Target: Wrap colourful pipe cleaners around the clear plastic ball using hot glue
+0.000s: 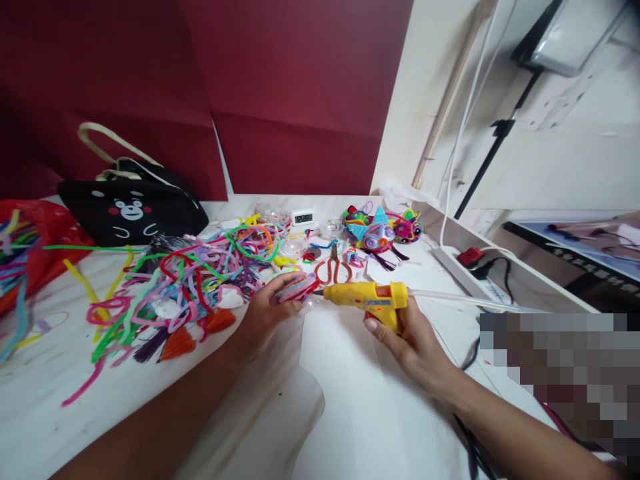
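Observation:
My right hand [405,333] is wrapped round the handle of a yellow hot glue gun [355,293], with a long clear glue stick [465,301] sticking out of its back. The gun's nozzle points left and meets, or nearly meets, a rounded craft piece of coiled pipe cleaners [297,287] in pink, red and blue. Fingers of my left hand [273,300] are closed round that piece. Just beyond it lie pliers with orange-red handles [334,267]. Whether the nozzle touches the piece I cannot tell.
Loose pipe cleaners [200,267] heap up on the left, before a black bag [135,210]. Finished colourful pipe-cleaner figures [380,233] stand at the back right. A small white digital clock [303,218] is behind. A power strip [460,270] with cables runs along the right edge.

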A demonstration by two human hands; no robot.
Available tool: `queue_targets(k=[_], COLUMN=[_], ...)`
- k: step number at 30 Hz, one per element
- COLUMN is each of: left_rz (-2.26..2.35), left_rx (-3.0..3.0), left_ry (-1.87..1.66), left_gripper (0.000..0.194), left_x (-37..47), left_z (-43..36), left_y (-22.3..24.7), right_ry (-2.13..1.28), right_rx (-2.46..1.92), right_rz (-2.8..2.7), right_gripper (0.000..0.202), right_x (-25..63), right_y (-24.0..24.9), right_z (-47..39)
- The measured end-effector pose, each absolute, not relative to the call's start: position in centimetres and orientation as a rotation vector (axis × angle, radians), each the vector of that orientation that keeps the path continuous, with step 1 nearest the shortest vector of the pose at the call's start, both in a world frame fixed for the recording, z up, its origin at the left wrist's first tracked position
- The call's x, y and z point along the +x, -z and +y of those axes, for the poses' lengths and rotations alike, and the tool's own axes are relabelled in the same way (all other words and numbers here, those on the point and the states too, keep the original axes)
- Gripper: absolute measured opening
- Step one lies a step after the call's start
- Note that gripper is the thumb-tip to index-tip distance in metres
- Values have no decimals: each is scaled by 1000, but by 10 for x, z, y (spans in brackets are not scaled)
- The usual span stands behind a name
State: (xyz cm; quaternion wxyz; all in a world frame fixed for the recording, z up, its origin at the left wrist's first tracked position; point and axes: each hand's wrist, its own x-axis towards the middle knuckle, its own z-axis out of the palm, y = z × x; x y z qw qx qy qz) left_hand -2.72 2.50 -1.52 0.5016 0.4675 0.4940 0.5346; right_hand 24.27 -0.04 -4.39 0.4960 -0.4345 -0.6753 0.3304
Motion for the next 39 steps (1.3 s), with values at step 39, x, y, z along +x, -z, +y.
queue_targets(k=[39], left_rz=[1259], left_rx=[1722], left_ry=[-1417], left_gripper=[62], left_x=[-47], left_z=[38], left_y=[48], right_ry=[-1114], right_rx=[-1040], right_rz=[-1470], right_gripper=[38], right_x=[240], right_y=[33], right_z=[0])
